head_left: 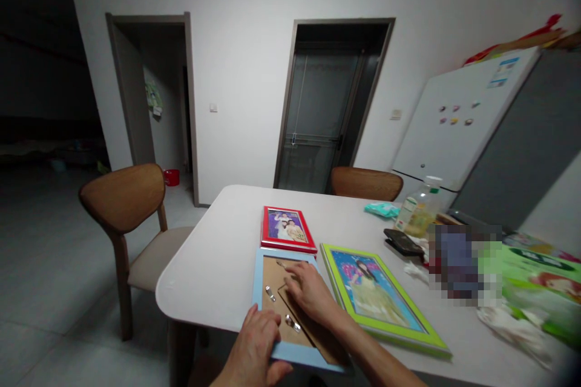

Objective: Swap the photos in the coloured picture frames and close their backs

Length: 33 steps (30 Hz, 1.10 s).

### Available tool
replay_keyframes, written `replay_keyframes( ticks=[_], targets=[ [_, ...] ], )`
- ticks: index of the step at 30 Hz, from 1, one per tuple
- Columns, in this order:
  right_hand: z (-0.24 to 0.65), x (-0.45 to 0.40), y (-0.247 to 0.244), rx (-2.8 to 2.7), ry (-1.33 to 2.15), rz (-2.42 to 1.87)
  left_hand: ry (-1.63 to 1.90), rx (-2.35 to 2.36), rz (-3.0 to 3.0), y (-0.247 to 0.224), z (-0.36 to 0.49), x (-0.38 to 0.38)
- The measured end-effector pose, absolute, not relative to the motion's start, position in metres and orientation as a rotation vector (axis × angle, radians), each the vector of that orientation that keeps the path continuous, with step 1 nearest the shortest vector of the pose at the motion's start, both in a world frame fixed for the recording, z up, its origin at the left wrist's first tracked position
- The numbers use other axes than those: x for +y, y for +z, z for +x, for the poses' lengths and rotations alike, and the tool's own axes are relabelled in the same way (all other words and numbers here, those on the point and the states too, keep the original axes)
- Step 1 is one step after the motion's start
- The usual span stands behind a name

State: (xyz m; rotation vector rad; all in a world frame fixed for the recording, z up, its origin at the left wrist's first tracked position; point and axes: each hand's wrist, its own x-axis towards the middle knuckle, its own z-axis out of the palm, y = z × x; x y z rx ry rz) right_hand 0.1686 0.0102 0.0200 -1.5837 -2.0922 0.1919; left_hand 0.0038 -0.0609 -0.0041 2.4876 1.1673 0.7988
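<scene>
A light blue picture frame (256,281) lies face down near the table's front edge, its brown backing board (272,272) upward. Small metal clips (293,323) sit on the backing, and a dark outline marks its stand. My left hand (256,341) grips the frame's near left border, thumb along the front edge. My right hand (313,293) rests over the backing, fingers bent and somewhat apart, fingertips by the far clip (281,263). Beyond lies a red picture frame (289,228) with a photo. To the right is a lime green picture frame (379,293), photo upward.
On the table's right stand a clear bottle (420,205), a black wallet-like item (403,242), a teal packet (382,210) and a green package (540,278). Wooden chairs stand left (124,199) and behind (367,182) the white table (206,272). A fridge (445,127) is at back right.
</scene>
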Motion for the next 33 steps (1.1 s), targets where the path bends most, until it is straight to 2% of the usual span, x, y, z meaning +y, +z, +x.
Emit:
replay_keyframes(
  ticks=[5,12,18,24,27,33],
  targets=[
    [0.18,-0.025,0.024,-2.179,0.287,-1.638,0.87,1.153,2.501,-0.003,0.003,-0.064],
    [0.177,-0.02,0.019,-2.011,0.373,-1.656,0.974,1.139,2.346,-0.01,0.001,-0.062],
    [0.178,-0.023,0.041,-2.02,0.312,-1.629,1.279,1.136,1.644,-0.003,0.005,-0.051],
    [0.156,-0.03,0.062,-2.033,0.364,-1.444,1.246,0.927,1.078,0.02,-0.004,-0.029],
    [0.164,-0.021,0.055,-2.0,0.369,-1.452,1.28,1.004,1.026,0.028,-0.031,-0.023],
    [0.208,-0.007,0.021,-1.997,0.17,-1.843,1.223,1.209,1.023,0.02,-0.09,-0.01]
  ],
)
